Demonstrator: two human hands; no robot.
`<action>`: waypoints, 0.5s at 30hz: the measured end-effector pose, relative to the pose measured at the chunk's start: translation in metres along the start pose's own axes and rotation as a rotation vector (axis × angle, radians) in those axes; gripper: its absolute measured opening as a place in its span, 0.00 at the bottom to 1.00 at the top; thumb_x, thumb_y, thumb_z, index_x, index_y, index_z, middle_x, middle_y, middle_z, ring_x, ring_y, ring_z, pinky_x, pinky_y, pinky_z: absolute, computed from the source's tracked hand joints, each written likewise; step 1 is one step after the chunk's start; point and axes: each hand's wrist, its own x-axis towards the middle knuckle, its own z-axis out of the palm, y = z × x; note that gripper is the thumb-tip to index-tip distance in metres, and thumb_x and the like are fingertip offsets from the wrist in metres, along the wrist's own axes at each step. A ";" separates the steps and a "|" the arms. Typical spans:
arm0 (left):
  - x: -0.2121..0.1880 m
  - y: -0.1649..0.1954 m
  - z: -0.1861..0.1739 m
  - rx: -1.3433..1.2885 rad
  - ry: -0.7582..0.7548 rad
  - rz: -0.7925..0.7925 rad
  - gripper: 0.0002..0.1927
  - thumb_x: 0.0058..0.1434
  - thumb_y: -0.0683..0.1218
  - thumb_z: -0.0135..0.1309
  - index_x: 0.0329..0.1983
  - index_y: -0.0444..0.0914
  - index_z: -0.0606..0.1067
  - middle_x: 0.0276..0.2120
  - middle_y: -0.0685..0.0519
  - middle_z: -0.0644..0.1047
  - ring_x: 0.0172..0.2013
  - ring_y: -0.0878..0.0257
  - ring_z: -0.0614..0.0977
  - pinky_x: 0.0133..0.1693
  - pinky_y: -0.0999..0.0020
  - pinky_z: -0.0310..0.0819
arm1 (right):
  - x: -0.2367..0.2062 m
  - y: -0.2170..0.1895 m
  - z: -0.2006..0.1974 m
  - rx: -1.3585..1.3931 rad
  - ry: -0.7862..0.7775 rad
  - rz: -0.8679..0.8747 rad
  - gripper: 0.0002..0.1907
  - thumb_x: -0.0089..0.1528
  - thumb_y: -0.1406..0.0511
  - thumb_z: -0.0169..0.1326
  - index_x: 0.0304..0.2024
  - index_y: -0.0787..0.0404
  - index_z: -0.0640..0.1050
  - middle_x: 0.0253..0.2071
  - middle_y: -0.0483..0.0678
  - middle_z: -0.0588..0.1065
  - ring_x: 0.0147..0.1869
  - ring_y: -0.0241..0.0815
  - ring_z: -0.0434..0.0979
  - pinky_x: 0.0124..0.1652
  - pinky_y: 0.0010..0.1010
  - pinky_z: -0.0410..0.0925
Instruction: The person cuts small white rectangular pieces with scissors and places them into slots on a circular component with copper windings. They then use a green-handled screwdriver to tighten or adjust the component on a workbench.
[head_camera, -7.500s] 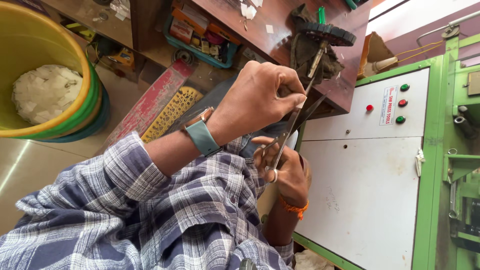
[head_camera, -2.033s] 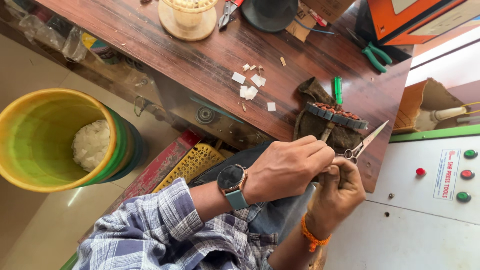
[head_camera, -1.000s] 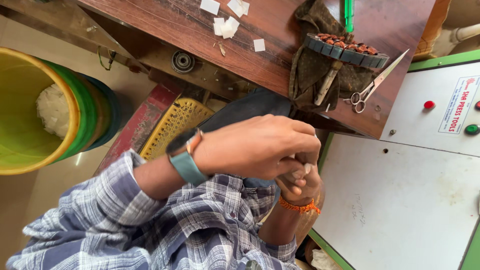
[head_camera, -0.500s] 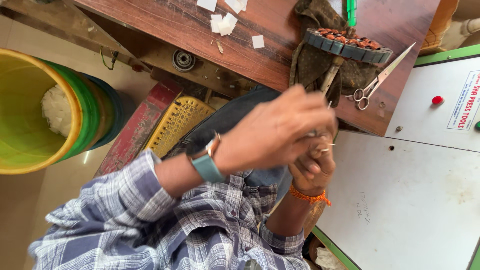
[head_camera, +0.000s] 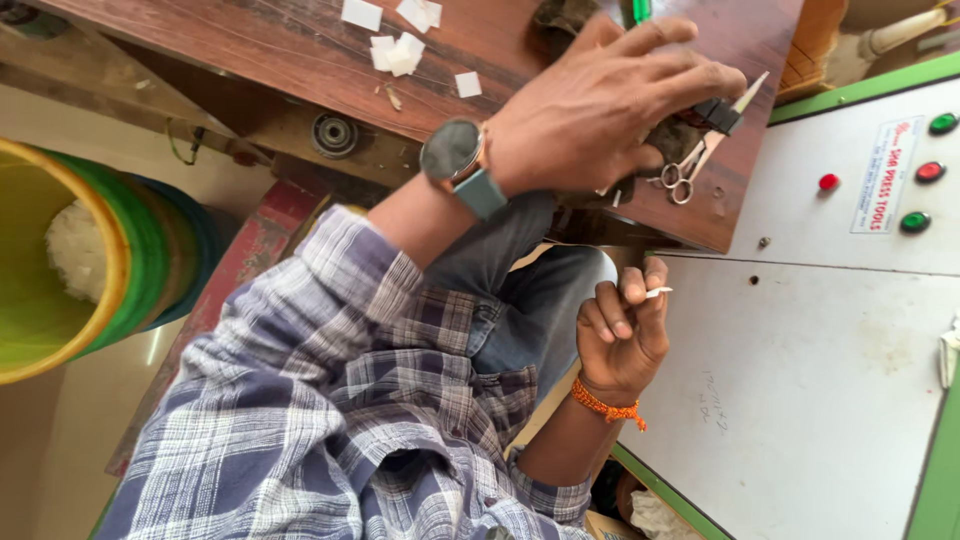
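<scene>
My left hand (head_camera: 600, 110), with a grey watch on its wrist, reaches over the brown table (head_camera: 250, 50) with fingers spread. It lies over a dark holder (head_camera: 715, 115) and hides most of it. Small scissors (head_camera: 690, 170) lie on the table just below its fingertips. Lower down, over my lap, my right hand (head_camera: 620, 335) wears an orange thread band. It pinches a thin white stick (head_camera: 657, 292) between thumb and forefinger.
White paper squares (head_camera: 400, 50) are scattered on the table. A yellow and green tub (head_camera: 110, 270) with white fluff (head_camera: 75, 250) stands at the left. A white machine panel (head_camera: 820, 380) with red and green buttons (head_camera: 915, 222) fills the right side.
My left hand has left my right hand and gone up to the dark holder on the table. The scissors, held two seconds ago, now lie on the table.
</scene>
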 end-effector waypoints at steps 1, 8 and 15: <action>0.005 -0.008 0.007 0.060 -0.009 0.014 0.37 0.51 0.44 0.70 0.64 0.46 0.69 0.55 0.53 0.75 0.60 0.55 0.73 0.54 0.49 0.63 | -0.002 -0.003 -0.001 -0.013 0.012 -0.014 0.05 0.74 0.66 0.51 0.51 0.61 0.71 0.46 0.48 0.78 0.36 0.32 0.72 0.37 0.21 0.70; 0.006 -0.033 0.016 0.026 0.004 -0.044 0.24 0.58 0.39 0.68 0.56 0.45 0.75 0.46 0.56 0.82 0.49 0.56 0.83 0.49 0.55 0.68 | -0.009 -0.015 -0.009 -0.184 0.141 -0.128 0.06 0.72 0.67 0.55 0.49 0.60 0.72 0.44 0.48 0.78 0.34 0.32 0.70 0.36 0.21 0.68; 0.045 0.004 -0.006 0.140 0.059 0.009 0.18 0.50 0.36 0.62 0.45 0.42 0.79 0.30 0.51 0.81 0.36 0.49 0.83 0.35 0.52 0.72 | 0.007 -0.024 0.011 -0.616 0.301 -0.351 0.08 0.70 0.70 0.59 0.48 0.61 0.73 0.41 0.50 0.78 0.36 0.35 0.73 0.37 0.25 0.68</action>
